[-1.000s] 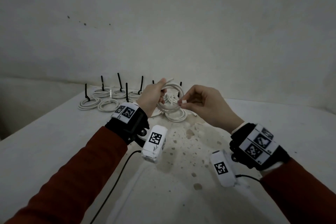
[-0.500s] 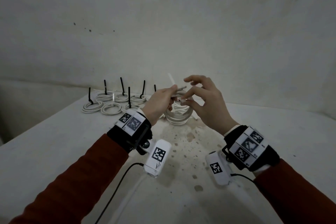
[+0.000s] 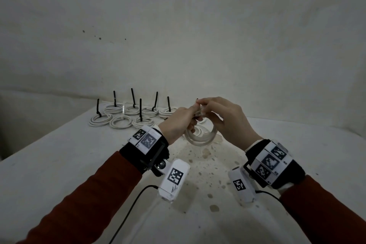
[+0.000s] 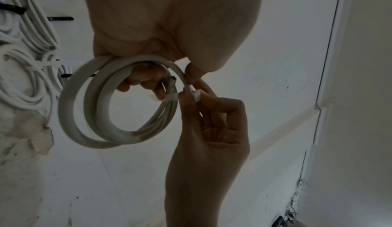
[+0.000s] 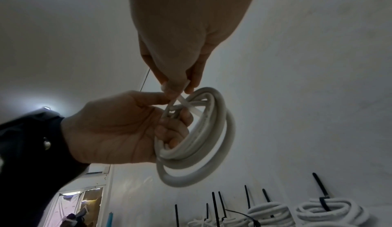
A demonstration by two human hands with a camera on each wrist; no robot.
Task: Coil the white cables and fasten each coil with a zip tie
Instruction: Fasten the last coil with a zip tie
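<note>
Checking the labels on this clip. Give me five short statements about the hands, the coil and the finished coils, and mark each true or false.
1. The left hand grips the white coil. True.
2. The right hand is empty. False: its fingers pinch a white zip tie at the coil.
3. The coil lies flat on the table. False: it is held above the table.
4. Finished coils on the table carry black zip ties. True.
5. The held coil is black. False: it is white.

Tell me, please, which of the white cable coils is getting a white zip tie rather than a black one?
The coil held in the air, gripped by the left hand; the right hand pinches its white tie. The coils on the table carry black ties.
</note>
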